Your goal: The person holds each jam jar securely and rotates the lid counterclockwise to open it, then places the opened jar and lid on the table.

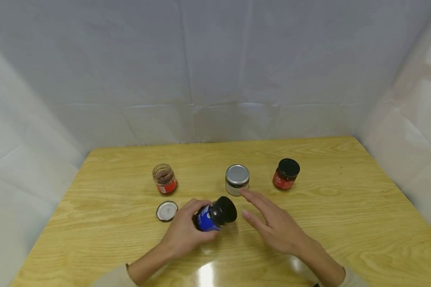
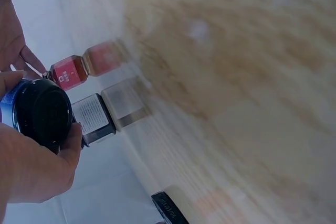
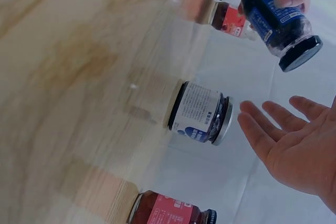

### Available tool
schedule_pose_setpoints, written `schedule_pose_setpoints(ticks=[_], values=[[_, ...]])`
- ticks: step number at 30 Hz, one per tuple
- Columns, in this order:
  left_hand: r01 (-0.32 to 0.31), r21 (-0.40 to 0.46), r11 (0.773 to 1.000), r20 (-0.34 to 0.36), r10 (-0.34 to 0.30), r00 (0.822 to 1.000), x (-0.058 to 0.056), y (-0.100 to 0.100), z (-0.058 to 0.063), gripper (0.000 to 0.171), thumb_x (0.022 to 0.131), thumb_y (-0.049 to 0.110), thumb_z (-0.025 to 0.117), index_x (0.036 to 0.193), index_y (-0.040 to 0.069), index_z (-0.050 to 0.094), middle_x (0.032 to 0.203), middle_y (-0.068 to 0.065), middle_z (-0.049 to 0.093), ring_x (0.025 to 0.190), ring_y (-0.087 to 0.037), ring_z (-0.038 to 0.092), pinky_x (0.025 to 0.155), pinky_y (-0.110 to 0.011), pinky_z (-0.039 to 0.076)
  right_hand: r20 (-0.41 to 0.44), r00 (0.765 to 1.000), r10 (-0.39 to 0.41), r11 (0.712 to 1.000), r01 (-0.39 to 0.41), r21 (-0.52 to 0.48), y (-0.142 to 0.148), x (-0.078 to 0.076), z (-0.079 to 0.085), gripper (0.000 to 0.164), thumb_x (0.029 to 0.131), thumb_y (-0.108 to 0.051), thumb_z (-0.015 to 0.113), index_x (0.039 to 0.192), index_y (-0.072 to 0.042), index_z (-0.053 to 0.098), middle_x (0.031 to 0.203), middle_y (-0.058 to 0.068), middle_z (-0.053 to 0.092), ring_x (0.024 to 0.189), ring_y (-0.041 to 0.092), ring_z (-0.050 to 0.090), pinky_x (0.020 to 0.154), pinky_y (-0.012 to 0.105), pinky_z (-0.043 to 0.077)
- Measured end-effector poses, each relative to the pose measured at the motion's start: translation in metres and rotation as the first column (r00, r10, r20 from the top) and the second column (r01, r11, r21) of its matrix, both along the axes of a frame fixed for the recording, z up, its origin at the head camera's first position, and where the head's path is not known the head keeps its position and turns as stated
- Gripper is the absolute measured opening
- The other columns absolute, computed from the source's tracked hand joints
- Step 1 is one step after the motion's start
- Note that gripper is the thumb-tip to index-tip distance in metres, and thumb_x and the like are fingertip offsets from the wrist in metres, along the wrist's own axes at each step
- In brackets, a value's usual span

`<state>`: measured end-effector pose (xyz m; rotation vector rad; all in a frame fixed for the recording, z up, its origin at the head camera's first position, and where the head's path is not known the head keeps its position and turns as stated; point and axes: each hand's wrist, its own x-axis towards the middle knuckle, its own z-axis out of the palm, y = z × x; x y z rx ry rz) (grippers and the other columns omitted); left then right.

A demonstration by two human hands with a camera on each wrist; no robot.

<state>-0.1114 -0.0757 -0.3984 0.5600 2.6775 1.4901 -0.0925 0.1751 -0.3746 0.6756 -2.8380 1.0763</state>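
Note:
My left hand (image 1: pixel 183 233) grips a dark glass jar (image 1: pixel 207 219) with a blue label, its fingers and thumb curled round the body. The jar is raised off the table and tilted, its black lid (image 1: pixel 227 209) pointing right, and that lid also shows in the right wrist view (image 3: pixel 301 54). Beside it, my right hand (image 1: pixel 278 227) hovers with fingers spread and fairly straight, holding nothing. Just beyond its fingertips stands a jar with a silver lid (image 1: pixel 238 174) and a white label (image 3: pixel 197 106); in the right wrist view a gap separates them.
A lidless red-labelled jar (image 1: pixel 165 180) with brown residue stands back left. In front of it a loose lid (image 1: pixel 167 211) lies with its white inside up. At the back right is a red-labelled jar (image 1: pixel 285 175) with a black lid. Pale sheeting (image 1: pixel 215 71) hangs behind the wooden table (image 1: pixel 104 215).

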Motion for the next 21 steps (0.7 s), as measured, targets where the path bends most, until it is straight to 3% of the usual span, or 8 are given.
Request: schedule_pose_setpoints(ticks=[5, 9, 21], values=[[-0.001, -0.048, 0.999, -0.021, 0.0, 1.0, -0.0006, 0.0015, 0.0006, 0.059, 0.062, 0.022, 0.086, 0.117, 0.018, 0.064, 0.102, 0.008, 0.059, 0.092, -0.011, 0.055, 0.078, -0.032, 0.048, 0.082, 0.997, 0.01, 0.996, -0.002, -0.09, -0.002, 0.0005, 0.0015, 0.045, 0.101, -0.043, 0.041, 0.145, -0.04, 0.034, 0.143, -0.013, 0.042, 0.121, 0.012, 0.049, 0.091, 0.047, 0.045], [0.001, -0.093, 0.996, -0.036, -0.005, 0.999, -0.0002, 0.0024, 0.0006, 0.06, 0.062, 0.024, 0.086, 0.117, 0.017, 0.064, 0.101, 0.009, 0.058, 0.09, -0.01, 0.054, 0.078, -0.031, 0.048, 0.133, 0.991, 0.022, 0.99, -0.003, -0.143, -0.0035, 0.0003, 0.0016, 0.043, 0.101, -0.043, 0.041, 0.143, -0.041, 0.036, 0.141, -0.013, 0.044, 0.117, 0.012, 0.051, 0.092, 0.046, 0.045], [0.022, -0.187, 0.982, -0.122, -0.045, 0.992, 0.0009, 0.0064, 0.0032, 0.061, 0.06, 0.027, 0.085, 0.117, 0.017, 0.064, 0.101, 0.01, 0.057, 0.088, -0.009, 0.054, 0.076, -0.031, 0.047, 0.216, 0.975, 0.05, 0.985, -0.012, -0.174, -0.0085, -0.002, 0.0018, 0.045, 0.099, -0.045, 0.045, 0.143, -0.044, 0.035, 0.137, -0.012, 0.048, 0.099, 0.004, 0.058, 0.081, 0.037, 0.048]])
